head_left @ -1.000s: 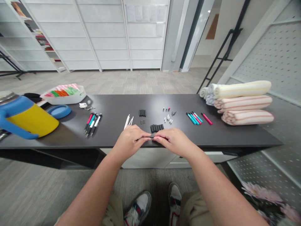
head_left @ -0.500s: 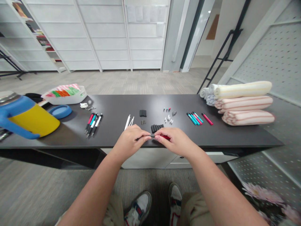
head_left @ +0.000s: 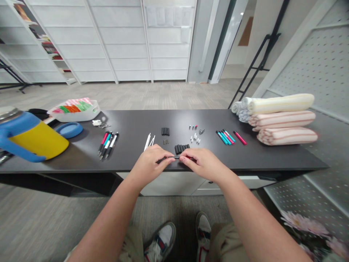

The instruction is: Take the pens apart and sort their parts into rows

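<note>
Both my hands meet over the table's front edge. My left hand (head_left: 149,167) and my right hand (head_left: 203,163) pinch a slim black pen body (head_left: 177,157) between them, and a little red shows beside my right fingers. Just beyond my fingers lies a row of black tubular pen parts (head_left: 181,148). Thin white refills (head_left: 148,142) lie near my left hand. A smaller group of black tubes (head_left: 165,131) and several tiny white pen parts (head_left: 194,138) sit farther back.
The dark table (head_left: 136,123) also bears assembled pens (head_left: 108,145), teal and pink pens (head_left: 229,137), a blue-and-yellow tumbler (head_left: 35,140), its blue lid (head_left: 69,130), a white basket (head_left: 75,111) and rolled striped towels (head_left: 283,118).
The red part seen at my right fingers half a second ago is now mostly hidden. My hands have shifted slightly, still holding the pen body between them.
</note>
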Action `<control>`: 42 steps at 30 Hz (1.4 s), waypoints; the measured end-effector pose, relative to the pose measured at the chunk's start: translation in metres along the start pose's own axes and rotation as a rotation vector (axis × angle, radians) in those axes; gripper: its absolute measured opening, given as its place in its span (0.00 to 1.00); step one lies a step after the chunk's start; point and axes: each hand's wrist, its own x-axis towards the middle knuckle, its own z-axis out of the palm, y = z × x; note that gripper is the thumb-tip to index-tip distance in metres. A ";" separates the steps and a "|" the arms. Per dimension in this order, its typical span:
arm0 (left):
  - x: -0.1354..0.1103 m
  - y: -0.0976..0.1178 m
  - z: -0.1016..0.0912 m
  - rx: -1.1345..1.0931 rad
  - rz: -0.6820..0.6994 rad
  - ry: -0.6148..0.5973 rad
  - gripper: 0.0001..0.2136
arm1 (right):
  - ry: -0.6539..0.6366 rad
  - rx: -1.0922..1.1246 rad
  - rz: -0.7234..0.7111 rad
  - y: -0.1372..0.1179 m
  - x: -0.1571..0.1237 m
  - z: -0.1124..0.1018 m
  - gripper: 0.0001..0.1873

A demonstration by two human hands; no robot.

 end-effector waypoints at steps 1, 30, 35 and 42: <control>0.000 0.000 0.000 0.001 0.000 -0.003 0.07 | 0.005 0.002 -0.007 0.000 0.000 0.000 0.10; -0.001 0.001 -0.001 -0.039 -0.042 -0.009 0.08 | 0.017 0.039 -0.037 0.000 -0.001 -0.001 0.07; 0.000 0.001 -0.001 -0.024 -0.043 -0.052 0.07 | 0.018 0.033 -0.026 0.000 0.000 0.000 0.07; 0.001 0.000 0.000 -0.024 -0.054 -0.060 0.06 | 0.024 0.032 -0.022 0.001 0.000 0.000 0.07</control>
